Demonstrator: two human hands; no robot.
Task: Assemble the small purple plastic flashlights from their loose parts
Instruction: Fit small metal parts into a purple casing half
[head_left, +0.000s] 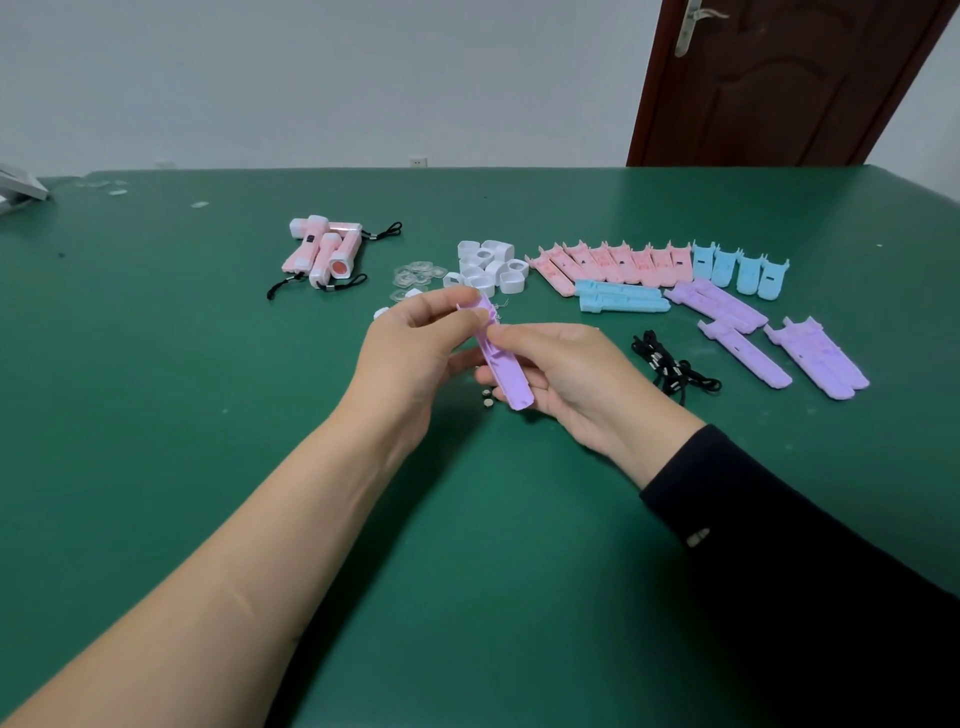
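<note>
There are two hands, the left hand (410, 358) and the right hand (566, 384), and together they hold one purple shell (501, 364). More purple shells (727, 306) lie on the desk (156, 364) in three little groups, about six in all. Four blue shells (737, 267) stand in a row, and two more flat blue shells (621, 299) lie close by. The pink shells (613, 262) make a row of about nine. The finished pink flashlights (322, 252) sit in a heap of four or five. There are about ten white caps (491, 265) and two tiny round batteries (487, 398). The clear lenses (415, 273) and black cords (670, 364) are too jumbled to count. There is one door (769, 83).
</note>
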